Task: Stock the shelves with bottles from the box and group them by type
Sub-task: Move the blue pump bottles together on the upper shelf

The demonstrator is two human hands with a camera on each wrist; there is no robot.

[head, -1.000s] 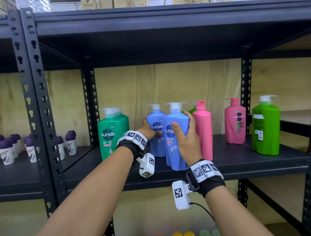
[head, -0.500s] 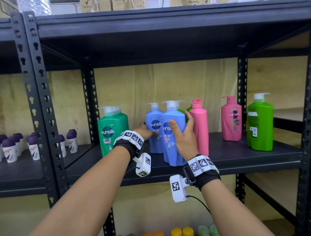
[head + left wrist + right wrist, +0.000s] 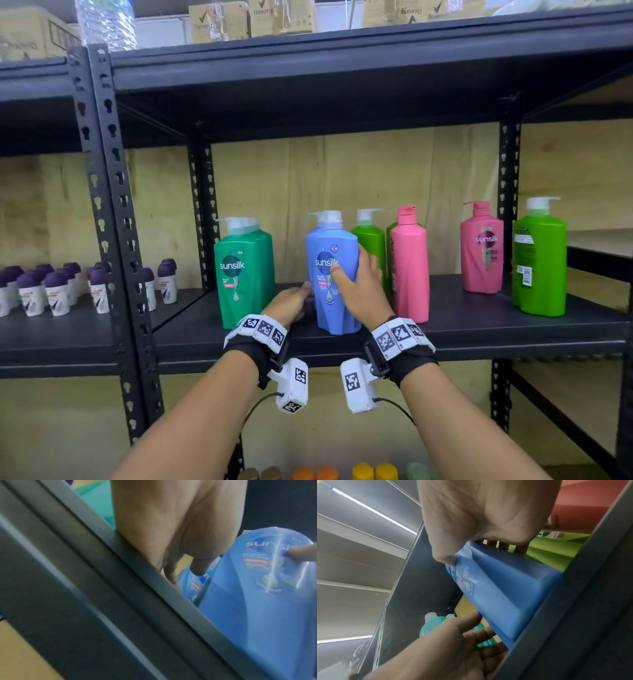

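R hand [image 3: 361, 291]: fingers wrapped on front blue bottle [image 3: 337, 298], upright on shelf [image 3: 479, 329].
L hand [image 3: 291, 305]: fingers relaxed, straight, beside bottle base.

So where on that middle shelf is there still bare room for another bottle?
Bare dark shelf shows between the plain pink bottle and the labelled pink pump bottle. It is crowded around the blue shampoo bottle, where both hands and lime-green bottles press close.
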